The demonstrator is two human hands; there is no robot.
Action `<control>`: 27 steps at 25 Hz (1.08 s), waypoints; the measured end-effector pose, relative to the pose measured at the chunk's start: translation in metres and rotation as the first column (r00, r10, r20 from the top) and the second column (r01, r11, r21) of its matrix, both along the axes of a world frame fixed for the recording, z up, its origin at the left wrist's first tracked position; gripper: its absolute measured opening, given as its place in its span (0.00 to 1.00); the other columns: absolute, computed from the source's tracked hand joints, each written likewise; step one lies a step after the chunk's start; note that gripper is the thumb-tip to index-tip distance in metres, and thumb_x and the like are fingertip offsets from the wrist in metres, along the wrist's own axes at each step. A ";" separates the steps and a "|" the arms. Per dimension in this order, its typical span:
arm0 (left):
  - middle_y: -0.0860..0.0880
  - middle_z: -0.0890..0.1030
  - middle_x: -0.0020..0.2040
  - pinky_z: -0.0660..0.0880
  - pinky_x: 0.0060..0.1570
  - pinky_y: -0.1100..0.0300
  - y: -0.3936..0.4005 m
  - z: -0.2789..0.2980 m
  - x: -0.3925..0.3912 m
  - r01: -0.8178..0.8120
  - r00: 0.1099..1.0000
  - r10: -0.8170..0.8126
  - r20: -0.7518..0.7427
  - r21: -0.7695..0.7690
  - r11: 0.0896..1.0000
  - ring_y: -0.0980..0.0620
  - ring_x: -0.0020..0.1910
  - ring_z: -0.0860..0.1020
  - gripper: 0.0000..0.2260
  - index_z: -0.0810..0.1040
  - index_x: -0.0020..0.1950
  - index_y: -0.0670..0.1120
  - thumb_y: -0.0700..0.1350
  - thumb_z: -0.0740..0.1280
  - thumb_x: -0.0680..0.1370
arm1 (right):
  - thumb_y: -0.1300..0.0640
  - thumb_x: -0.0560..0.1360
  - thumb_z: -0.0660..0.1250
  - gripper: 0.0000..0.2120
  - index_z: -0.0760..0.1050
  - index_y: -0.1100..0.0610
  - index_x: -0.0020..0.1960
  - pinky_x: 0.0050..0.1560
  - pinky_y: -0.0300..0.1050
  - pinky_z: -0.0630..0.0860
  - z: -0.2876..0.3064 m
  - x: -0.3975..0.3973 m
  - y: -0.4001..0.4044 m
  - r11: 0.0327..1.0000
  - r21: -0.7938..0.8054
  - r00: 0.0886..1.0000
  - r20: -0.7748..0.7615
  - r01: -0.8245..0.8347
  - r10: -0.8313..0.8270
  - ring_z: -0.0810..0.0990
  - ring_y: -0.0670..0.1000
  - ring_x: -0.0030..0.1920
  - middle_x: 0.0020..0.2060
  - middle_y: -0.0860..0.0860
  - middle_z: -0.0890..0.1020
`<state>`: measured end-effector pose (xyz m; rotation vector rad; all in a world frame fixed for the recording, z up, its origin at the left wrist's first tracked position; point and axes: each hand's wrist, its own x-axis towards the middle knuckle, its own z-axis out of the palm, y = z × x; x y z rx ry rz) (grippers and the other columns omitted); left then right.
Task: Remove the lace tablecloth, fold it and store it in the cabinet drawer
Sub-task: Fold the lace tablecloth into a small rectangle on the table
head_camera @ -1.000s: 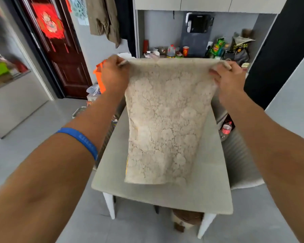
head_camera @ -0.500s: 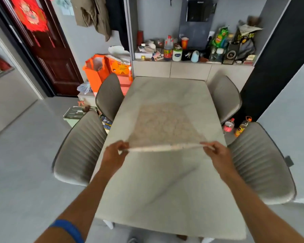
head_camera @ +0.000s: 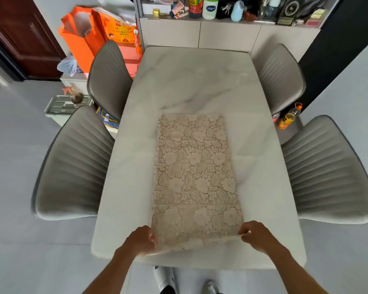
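Note:
The beige lace tablecloth (head_camera: 194,177), folded into a long narrow rectangle, lies flat on the pale marble table (head_camera: 191,81) and reaches from the middle to the near edge. My left hand (head_camera: 141,239) pinches its near left corner. My right hand (head_camera: 256,235) pinches its near right corner. The near edge is lifted slightly off the tabletop between my hands. The cabinet (head_camera: 227,36) with flat beige fronts stands against the wall beyond the table's far end.
Grey ribbed chairs stand on both sides: two on the left (head_camera: 72,166), two on the right (head_camera: 327,170). Orange bags (head_camera: 83,37) sit at far left by a dark red door. Bottles (head_camera: 289,116) stand on the floor at right. The cabinet top holds several bottles and clutter.
The cloth hung in the air in front of me, then came down onto the table. My hands drew its near edge back toward me, and it now lies spread out flat.

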<state>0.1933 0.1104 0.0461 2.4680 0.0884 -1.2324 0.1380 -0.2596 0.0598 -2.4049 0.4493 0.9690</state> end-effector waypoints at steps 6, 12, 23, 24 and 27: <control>0.45 0.73 0.64 0.74 0.54 0.55 -0.036 -0.022 0.036 -0.378 0.903 0.387 0.185 -0.083 0.922 0.44 0.60 0.76 0.25 0.68 0.69 0.50 0.40 0.66 0.72 | 0.66 0.73 0.61 0.21 0.76 0.53 0.64 0.59 0.42 0.73 -0.027 0.043 -0.006 0.998 0.026 0.997 -0.052 -0.061 0.062 0.77 0.53 0.63 0.65 0.52 0.77; 0.46 0.71 0.66 0.70 0.59 0.47 -0.048 -0.061 0.038 -0.077 0.846 -0.059 0.530 0.232 0.970 0.43 0.63 0.70 0.27 0.65 0.72 0.51 0.46 0.69 0.75 | 0.53 0.69 0.66 0.21 0.71 0.49 0.63 0.52 0.50 0.73 -0.073 0.065 -0.003 0.933 -0.237 0.922 0.217 -0.270 0.321 0.76 0.57 0.55 0.59 0.52 0.76; 0.51 0.79 0.45 0.72 0.38 0.61 -0.036 -0.050 0.065 0.097 0.973 -0.095 0.210 0.002 0.995 0.48 0.45 0.78 0.08 0.76 0.47 0.52 0.40 0.71 0.73 | 0.62 0.73 0.70 0.17 0.77 0.53 0.61 0.55 0.44 0.75 -0.066 0.072 -0.034 0.970 0.236 0.998 0.026 -0.061 0.057 0.79 0.51 0.57 0.55 0.47 0.80; 0.51 0.80 0.45 0.71 0.38 0.63 -0.030 -0.048 0.067 0.067 0.980 -0.059 0.189 -0.040 0.997 0.49 0.45 0.78 0.08 0.78 0.50 0.50 0.41 0.70 0.74 | 0.60 0.74 0.70 0.15 0.79 0.55 0.60 0.51 0.43 0.75 -0.065 0.075 -0.037 0.970 0.240 0.998 0.046 -0.049 0.039 0.81 0.52 0.55 0.52 0.48 0.82; 0.51 0.81 0.44 0.69 0.37 0.67 -0.017 -0.039 0.092 -0.121 0.975 0.155 0.161 -0.205 0.971 0.50 0.44 0.79 0.04 0.80 0.47 0.48 0.41 0.72 0.74 | 0.58 0.76 0.69 0.05 0.80 0.57 0.51 0.37 0.41 0.71 -0.059 0.096 -0.042 0.975 0.219 0.983 0.170 0.034 -0.072 0.80 0.54 0.43 0.40 0.50 0.81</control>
